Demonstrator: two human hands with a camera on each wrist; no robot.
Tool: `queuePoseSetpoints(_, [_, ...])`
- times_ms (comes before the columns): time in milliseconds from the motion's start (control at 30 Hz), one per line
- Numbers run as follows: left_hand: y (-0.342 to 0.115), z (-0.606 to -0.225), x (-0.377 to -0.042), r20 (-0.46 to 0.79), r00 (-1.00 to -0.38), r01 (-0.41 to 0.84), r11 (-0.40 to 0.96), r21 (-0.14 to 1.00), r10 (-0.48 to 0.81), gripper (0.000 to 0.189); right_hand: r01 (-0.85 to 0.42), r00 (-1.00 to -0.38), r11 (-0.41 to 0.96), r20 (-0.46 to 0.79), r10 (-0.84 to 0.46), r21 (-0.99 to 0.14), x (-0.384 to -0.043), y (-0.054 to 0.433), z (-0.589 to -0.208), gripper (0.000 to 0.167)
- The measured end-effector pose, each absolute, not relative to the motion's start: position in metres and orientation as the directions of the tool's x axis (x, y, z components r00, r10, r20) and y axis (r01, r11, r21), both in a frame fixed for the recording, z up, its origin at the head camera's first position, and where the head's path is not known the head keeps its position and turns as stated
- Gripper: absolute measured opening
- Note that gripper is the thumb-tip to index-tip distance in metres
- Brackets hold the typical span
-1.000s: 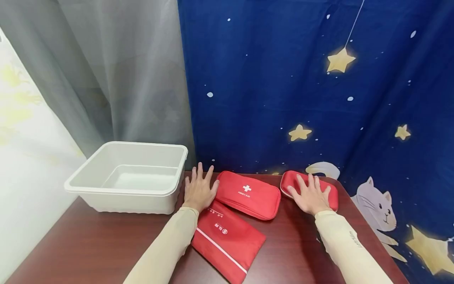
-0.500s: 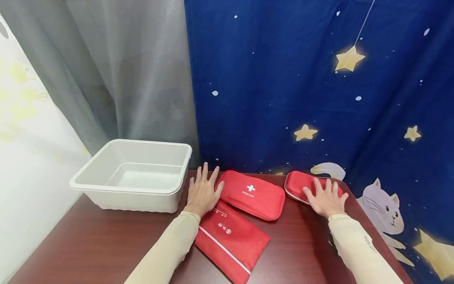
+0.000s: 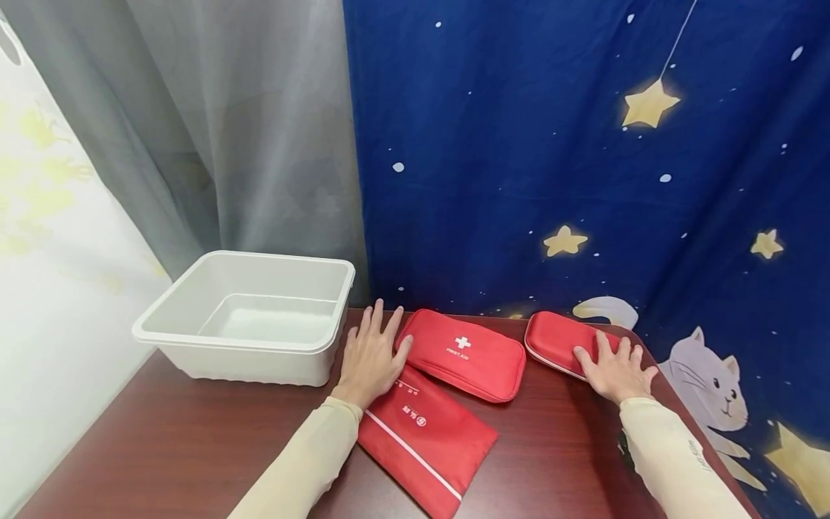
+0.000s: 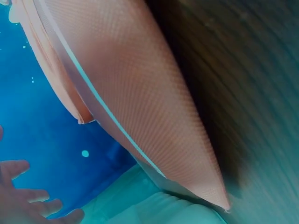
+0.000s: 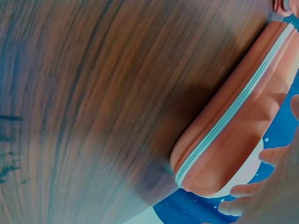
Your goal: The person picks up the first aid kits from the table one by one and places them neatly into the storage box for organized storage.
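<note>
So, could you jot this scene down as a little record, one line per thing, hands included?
Left hand: fingers spread, between the white bin and the First Aid pouch
Right hand: also spread, at the right end of the red zip case; contact unclear
First Aid pouch: red, white cross
Flat pouch: red, white stripe, nearer the person than the First Aid pouch
White bin: left side of the table
Table: dark reddish-brown
Backdrop: grey curtain, blue star curtain

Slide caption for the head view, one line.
Left hand between white tub and FIRST AID pouch, right hand at red case, flat red pouch nearer the camera.
</note>
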State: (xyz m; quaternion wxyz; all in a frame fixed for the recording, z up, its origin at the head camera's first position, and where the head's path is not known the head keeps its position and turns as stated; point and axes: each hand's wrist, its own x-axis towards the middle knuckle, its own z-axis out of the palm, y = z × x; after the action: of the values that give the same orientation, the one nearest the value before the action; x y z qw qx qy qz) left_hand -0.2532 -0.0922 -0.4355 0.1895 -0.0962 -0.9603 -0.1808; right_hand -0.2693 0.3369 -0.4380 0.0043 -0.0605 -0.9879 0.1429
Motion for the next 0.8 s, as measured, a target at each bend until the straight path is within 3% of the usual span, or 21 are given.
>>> queuePoseSetpoints(533, [-0.095, -0.418, -0.224, 0.556, -0.828, 0.342, 0.847, 0.406, 0.067, 0.058, 0.223, -0.975, 0.907, -0.088, 0.205, -0.357, -0.266, 0.349, -0.441, 0.082])
queuePoseSetpoints(800, [-0.098, -0.41, -0.216, 0.662, -0.749, 0.399, 0.815, 0.42, 0.026, 0.055, 0.256, -0.965, 0.883, -0.155, 0.211, -0.393, -0.268, 0.357, -0.439, 0.089])
